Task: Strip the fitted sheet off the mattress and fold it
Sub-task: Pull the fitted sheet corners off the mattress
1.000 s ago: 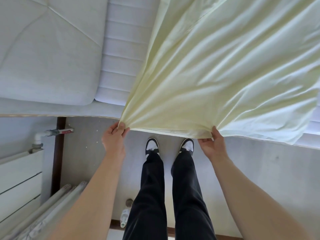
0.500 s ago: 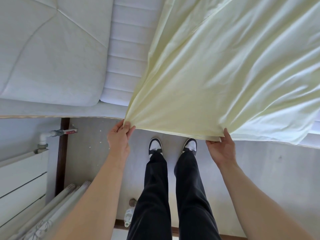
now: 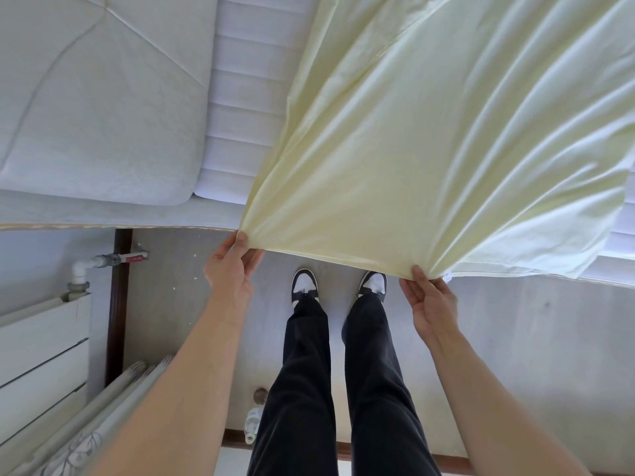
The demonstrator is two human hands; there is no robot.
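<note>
head-worn view, facing steeply down, close

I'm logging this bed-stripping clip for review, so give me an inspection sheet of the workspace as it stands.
Surface: bare white mattress, ribbed strip uncovered, a quilted topper over its left part.
Job's things: pale yellow fitted sheet lifted off the near edge, spread out and wrinkled, not yet folded.
Clutter: plastic bottle lying on the floor behind the feet; rolled material at lower left.
Grippers: left hand pinches the sheet's near left corner; right hand pinches its near edge by a small tag.
Cables: nothing seen.
Surroundings: white radiator with pipe and valve on the left, grey floor.
</note>
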